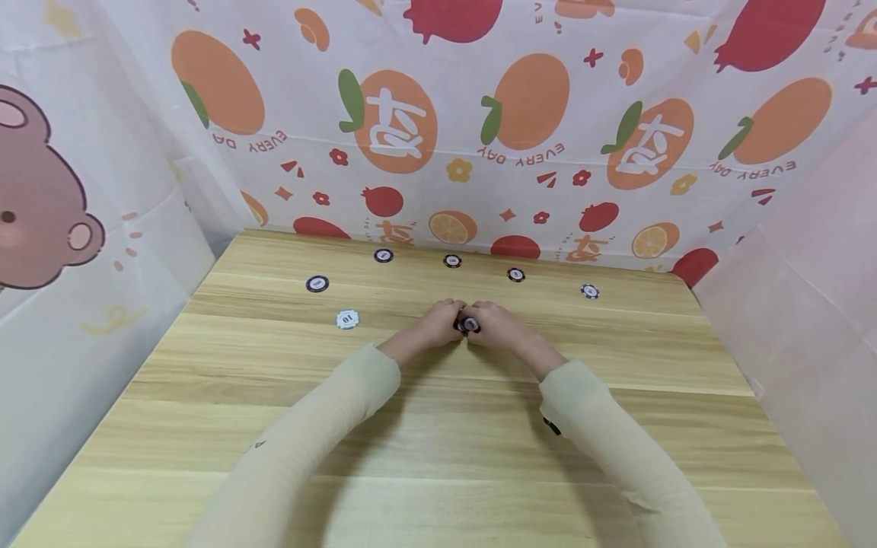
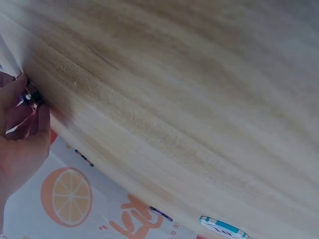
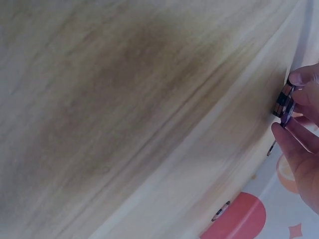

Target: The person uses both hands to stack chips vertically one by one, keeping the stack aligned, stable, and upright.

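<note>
While left hand point(image 1: 438, 323) and right hand point(image 1: 498, 326) both grip, dark chips point(image 1: 470, 325) sit between them, count unclear.

Dk-edged chips point(image 3: 282, 103), bunched tog., btwn fingers point(image 3: 289, 143)

I see a honey-yellow, brown-grained surface point(image 1: 445, 449). Behind it hangs white cloth point(image 1: 438, 183) printed with oranges point(image 1: 533, 100), red fruit point(image 1: 384, 202) and green leaves point(image 1: 352, 99). On it, one chip point(image 1: 347, 319) is white and light blue; chips along its far edge point(image 1: 452, 261) are dark-rimmed, pale-centred. Cream sleeves point(image 1: 308, 426) cross above it. Bunched chips point(image 3: 283, 102) toward its far side show black and tan.
</note>
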Demonstrator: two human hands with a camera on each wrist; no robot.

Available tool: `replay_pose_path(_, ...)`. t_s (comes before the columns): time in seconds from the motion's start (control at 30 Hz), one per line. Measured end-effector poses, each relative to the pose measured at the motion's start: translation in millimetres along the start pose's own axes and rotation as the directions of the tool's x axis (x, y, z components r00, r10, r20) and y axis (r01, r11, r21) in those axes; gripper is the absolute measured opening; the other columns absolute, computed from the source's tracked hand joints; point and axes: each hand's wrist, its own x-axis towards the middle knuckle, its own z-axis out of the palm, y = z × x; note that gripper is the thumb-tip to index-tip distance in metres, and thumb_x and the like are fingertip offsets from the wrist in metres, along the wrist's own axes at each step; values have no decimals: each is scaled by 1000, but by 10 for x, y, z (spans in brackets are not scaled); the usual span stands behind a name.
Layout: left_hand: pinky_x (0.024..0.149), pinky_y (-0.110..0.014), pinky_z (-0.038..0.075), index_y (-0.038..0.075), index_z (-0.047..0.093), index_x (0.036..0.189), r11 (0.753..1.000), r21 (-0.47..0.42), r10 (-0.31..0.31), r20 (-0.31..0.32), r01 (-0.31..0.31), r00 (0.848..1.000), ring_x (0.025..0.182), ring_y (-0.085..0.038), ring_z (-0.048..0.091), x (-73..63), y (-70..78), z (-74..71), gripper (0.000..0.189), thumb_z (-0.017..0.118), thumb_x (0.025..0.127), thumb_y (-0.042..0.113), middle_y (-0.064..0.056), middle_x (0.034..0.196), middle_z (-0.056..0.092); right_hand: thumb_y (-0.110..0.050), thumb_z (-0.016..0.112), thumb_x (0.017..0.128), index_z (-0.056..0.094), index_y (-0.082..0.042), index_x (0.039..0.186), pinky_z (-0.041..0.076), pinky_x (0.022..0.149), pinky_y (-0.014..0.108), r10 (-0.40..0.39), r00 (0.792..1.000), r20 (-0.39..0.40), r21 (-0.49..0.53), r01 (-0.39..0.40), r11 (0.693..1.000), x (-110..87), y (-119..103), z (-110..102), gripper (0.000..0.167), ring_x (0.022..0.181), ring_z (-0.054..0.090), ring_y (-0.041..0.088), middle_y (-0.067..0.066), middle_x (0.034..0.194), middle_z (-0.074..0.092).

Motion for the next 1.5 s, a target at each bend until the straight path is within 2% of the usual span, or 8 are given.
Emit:
replay_pose_path(0.2, 91, -37, 39, -6, 48, 124, 1000, -9, 9, -4, -9, 1000, 104, -30, 50, -3, -5, 7, 49, 69, 81, 7, -18, 111, 54, -12, 65, 84, 56, -3, 117, 43, 89, 37, 0, 1000, -22, 2, 0, 1000, -5, -17, 18, 36, 103, 53, 28, 15, 111, 57)
replay_pose_path(0.73, 90, -37, 40, -6, 50, 123, 1000, -19, 17, -22, -17, 1000, 103, -29, 50, 2, -15, 34, 48, 69, 81, 8, -19, 112, 54, -9, 67, 82, 59, 1, 112, 44, 86, 36, -52, 994, -92, 11, 54, 999, -13, -16, 96, 33, 97, 56, 26, 14, 105, 59)
replay_pose_path(1.03, 89, -37, 41, -6, 49, 124, 1000, -22, 3, -23, -4, 1000, 103, -29, 50, -4, -1, 24, 50, 70, 81, 8, -19, 111, 53, -10, 66, 84, 58, -1, 117, 42, 89, 36, -18, 996, -86, 39, 22, 999, -13, 5, 119, 35, 102, 54, 26, 12, 110, 57)
replay_pose_path(1.27, 90, -36, 40, -6, 50, 123, 1000, -11, 1, -29, -1, 1000, 103, -29, 51, 1, 10, 17, 50, 71, 79, 6, -19, 111, 54, -8, 67, 81, 56, 3, 115, 42, 89, 36, 7, 995, -103, 93, 2, 996, -53, 54, 95, 38, 101, 54, 26, 14, 108, 57)
replay_pose_path(1.5, 87, -33, 42, -9, 56, 111, 999, -22, -31, -47, 30, 998, 96, -26, 53, -15, 28, 5, 43, 75, 76, 6, -17, 103, 55, -12, 68, 81, 61, 3, 108, 43, 83, 33, 84, 993, -88, 42, -81, 996, -92, 109, 86, 31, 92, 54, 22, 10, 99, 57)
